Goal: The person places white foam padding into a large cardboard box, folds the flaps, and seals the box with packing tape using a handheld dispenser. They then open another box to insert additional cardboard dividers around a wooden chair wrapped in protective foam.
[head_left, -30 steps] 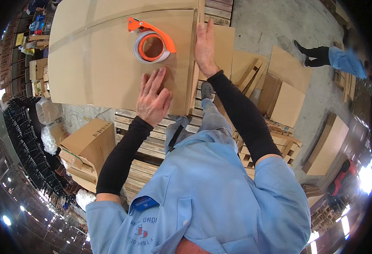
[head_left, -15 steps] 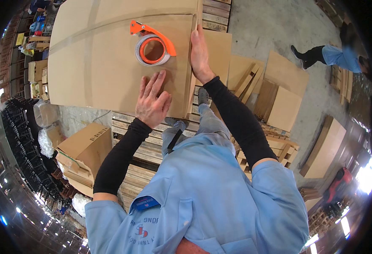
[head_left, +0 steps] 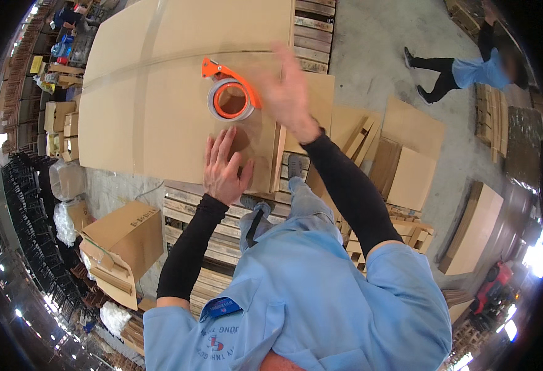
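Note:
A large brown cardboard box (head_left: 114,123) lies in front of me, with a strip of tape across its top. On it rests an orange tape dispenser (head_left: 246,86) with a roll of tape (head_left: 212,105) in it. My left hand (head_left: 224,170) lies on the cardboard just below the roll, fingers stretched out, holding nothing. Above the box's right edge is my right hand (head_left: 290,96), close to the dispenser's orange handle. It is blurred by motion, but its fingers look extended and nothing shows in it.
Wooden pallets (head_left: 191,210) lie under and beside the box. An open carton (head_left: 132,232) stands at lower left. Flat cardboard sheets (head_left: 413,179) and wooden slats (head_left: 359,136) are on the right. Another person (head_left: 469,73) walks at the upper right.
My right hand has come off the box's right edge and swung left toward the tape dispenser. My left hand stays on the cardboard. The other person has changed stride.

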{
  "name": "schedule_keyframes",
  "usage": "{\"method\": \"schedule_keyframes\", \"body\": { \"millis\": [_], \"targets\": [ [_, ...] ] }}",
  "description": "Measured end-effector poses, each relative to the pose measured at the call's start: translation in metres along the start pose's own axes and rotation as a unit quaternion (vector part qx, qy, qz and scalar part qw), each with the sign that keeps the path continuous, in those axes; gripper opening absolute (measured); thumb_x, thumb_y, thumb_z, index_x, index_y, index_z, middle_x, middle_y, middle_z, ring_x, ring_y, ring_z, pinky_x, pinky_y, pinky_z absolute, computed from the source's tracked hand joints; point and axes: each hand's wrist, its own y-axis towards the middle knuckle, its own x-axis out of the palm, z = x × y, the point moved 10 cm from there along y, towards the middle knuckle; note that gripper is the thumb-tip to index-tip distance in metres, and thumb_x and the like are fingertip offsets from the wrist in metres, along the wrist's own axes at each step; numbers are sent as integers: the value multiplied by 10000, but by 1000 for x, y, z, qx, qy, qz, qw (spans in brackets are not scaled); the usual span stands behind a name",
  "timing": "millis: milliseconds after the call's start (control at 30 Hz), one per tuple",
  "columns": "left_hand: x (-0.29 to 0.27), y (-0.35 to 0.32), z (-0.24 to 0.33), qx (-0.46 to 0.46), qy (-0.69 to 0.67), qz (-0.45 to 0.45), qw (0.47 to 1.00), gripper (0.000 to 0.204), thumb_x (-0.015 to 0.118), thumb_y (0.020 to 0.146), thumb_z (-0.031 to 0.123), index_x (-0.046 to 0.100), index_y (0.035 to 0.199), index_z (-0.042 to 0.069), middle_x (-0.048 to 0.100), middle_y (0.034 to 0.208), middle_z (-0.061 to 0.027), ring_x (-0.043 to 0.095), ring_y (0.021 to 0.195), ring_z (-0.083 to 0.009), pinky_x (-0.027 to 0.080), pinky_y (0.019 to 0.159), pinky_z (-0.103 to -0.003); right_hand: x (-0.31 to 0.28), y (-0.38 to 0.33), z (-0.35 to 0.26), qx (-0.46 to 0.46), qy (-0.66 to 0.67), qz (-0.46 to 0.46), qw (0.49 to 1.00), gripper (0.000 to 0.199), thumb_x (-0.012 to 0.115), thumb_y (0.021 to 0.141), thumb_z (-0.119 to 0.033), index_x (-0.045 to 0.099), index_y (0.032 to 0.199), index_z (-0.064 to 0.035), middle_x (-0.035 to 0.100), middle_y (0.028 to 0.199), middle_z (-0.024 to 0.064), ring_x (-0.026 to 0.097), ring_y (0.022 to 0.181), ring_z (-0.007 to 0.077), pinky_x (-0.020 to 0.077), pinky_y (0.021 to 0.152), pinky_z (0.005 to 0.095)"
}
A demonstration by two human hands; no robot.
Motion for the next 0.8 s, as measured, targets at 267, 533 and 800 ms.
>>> {"method": "schedule_keyframes", "body": {
  "millis": [267, 533, 800],
  "targets": [
    [-6, 0, -5, -2, -5, 29, 1000, 261, 713, 875, 211, 579, 772, 11, 487, 1496, -194, 480, 1356, -388, 334, 1149, -586, 102, 34, -30, -63, -221, -321, 919, 481, 785, 725, -325, 662, 1020, 35, 667, 1119, 264, 674, 995, 394, 556, 851, 472],
    [-11, 6, -14, -58, -41, 45, 996, 259, 729, 855, 173, 566, 793, -18, 486, 1460, -250, 445, 1363, -428, 315, 1153, -603, 59, 22, -15, -100, -179, -248, 947, 243, 646, 797, -115, 692, 970, 50, 655, 936, 255, 664, 822, 400, 546, 763, 468],
    [14, 142, -22, -49, -43, 50, 997, 507, 671, 926, 381, 550, 1150, -57, 218, 1602, -333, 221, 1491, -484, 182, 1210, -593, -89, 51, 65, 276, 248, -195, 908, 364, 625, 915, -43, 606, 1278, -46, 659, 1011, 10, 645, 866, 97, 536, 685, 278]
  ]
}}
